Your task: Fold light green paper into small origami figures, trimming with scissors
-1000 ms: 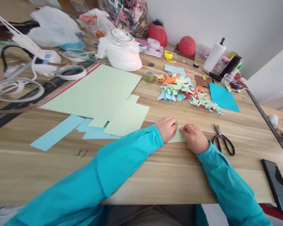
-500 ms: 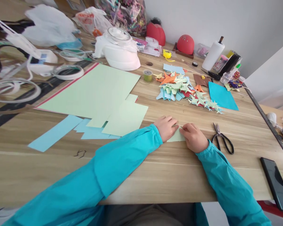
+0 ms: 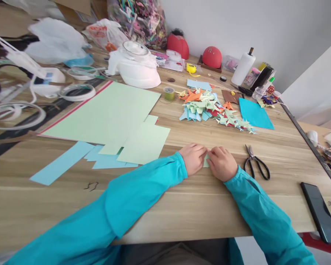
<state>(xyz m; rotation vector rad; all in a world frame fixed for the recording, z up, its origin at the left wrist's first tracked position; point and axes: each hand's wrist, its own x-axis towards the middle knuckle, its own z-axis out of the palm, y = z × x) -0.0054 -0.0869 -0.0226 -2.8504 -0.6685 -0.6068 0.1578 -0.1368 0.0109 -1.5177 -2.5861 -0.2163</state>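
Note:
A small piece of pale green paper [image 3: 206,161] lies on the table between my hands, mostly covered by them. My left hand [image 3: 192,158] pinches its left side with curled fingers. From the right, my right hand [image 3: 222,162] closes on the same paper, and the fingertips of both hands meet at its upper edge. Black-handled scissors [image 3: 256,162] rest with blades slightly apart, just right of my right hand. Beyond my hands sits a pile of folded paper stars and cranes [image 3: 204,105] in green, blue, orange and red.
Large green sheets [image 3: 107,110] and blue paper strips [image 3: 62,162] lie to the left. A spool of thread [image 3: 169,93] stands near the folded pile. A turquoise sheet [image 3: 256,113] is at the right, and a phone [image 3: 321,211] lies at the right front edge.
My hands have drawn closer together over the green paper, and less of it shows now. The camera view has shifted slightly.

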